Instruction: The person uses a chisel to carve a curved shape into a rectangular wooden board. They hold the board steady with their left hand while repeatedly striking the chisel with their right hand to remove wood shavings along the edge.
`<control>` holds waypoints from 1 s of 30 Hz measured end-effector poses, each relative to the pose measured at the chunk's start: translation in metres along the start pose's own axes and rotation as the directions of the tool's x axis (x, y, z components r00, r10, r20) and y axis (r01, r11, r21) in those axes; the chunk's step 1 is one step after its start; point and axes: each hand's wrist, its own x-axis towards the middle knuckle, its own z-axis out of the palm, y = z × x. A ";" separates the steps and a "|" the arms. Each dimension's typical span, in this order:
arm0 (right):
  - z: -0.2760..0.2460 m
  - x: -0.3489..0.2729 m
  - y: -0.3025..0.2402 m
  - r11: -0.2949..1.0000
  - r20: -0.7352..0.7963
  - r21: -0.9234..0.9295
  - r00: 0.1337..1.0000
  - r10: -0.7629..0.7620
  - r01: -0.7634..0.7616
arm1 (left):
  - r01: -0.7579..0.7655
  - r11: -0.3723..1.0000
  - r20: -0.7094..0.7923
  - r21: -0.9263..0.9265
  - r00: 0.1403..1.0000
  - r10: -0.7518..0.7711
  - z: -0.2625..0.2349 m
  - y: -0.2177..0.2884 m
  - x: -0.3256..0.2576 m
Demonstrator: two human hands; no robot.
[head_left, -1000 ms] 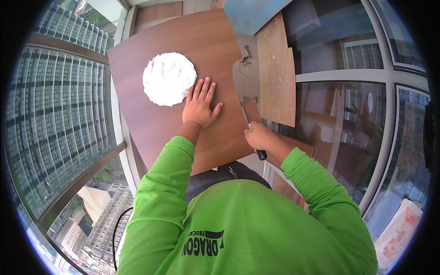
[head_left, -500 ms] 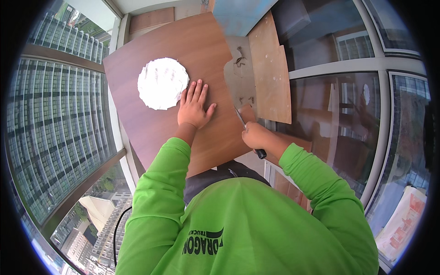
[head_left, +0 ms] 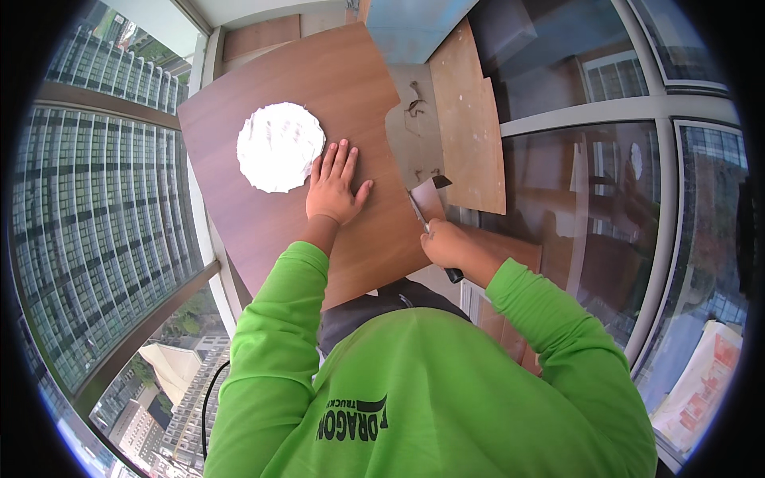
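Note:
A brown wood-look sheet (head_left: pixel 263 219) lies flat in front of me, with a notch in its far right edge. My left hand (head_left: pixel 335 195) rests open on it, fingers spread, close to the right rim of a white disc with a ragged edge (head_left: pixel 280 147). My right hand (head_left: pixel 448 244) is closed round a knife (head_left: pixel 418 210) with a narrow metal blade and a black handle. The blade runs along the sheet's right edge. Just beyond it a short brownish flap (head_left: pixel 429 196) with a dark end sticks up; whether it joins the sheet I cannot tell.
To the right stands a light wooden panel (head_left: pixel 470 127) beside dark glass panes (head_left: pixel 582 199). Curled brown scraps (head_left: pixel 414 99) lie on the floor beyond the sheet. Tall windows (head_left: pixel 103 215) flank the left. A light-blue surface (head_left: pixel 418 28) is at the back.
The flap beside the blade has lifted and turned, showing its dark end. My right hand has rolled slightly round the knife, its handle less visible. My left hand stays in place.

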 end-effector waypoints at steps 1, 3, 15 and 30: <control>-0.003 -0.009 -0.009 0.993 -0.015 0.084 0.997 0.081 -0.079 | 0.003 1.000 -0.005 0.008 1.000 -0.003 -0.001 -0.001 -0.001; -0.011 -0.015 -0.012 0.998 -0.026 0.052 0.999 0.030 -0.029 | 0.010 1.000 -0.015 0.022 1.000 -0.010 -0.001 -0.001 -0.002; 0.026 0.033 0.025 0.996 -0.049 -0.057 0.996 -0.075 0.072 | -0.021 0.999 -0.010 0.026 1.000 0.021 0.007 0.003 0.002; -0.002 -0.023 0.017 0.936 -0.087 0.352 0.996 0.010 0.022 | -0.012 1.000 -0.011 0.001 1.000 0.012 0.000 0.004 0.002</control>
